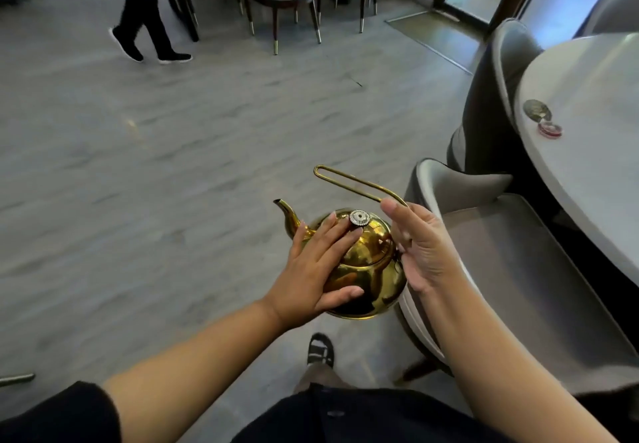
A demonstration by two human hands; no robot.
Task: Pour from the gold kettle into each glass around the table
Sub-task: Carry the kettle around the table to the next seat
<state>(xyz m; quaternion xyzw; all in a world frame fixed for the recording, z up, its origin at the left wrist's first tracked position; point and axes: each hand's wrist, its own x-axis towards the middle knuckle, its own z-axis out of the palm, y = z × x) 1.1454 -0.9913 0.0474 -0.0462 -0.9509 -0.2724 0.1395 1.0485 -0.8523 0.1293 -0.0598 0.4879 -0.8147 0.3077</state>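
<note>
The right hand (420, 245) grips the kettle (363, 266) by its handle, the left hand (318, 266) lies flat on its lid, away from the table (594, 173); no glass in view, pouring seemingly pending.

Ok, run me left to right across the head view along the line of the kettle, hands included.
Left hand flat on the lid → gold kettle → right hand holding the wire handle → grey chair → round white table.
</note>
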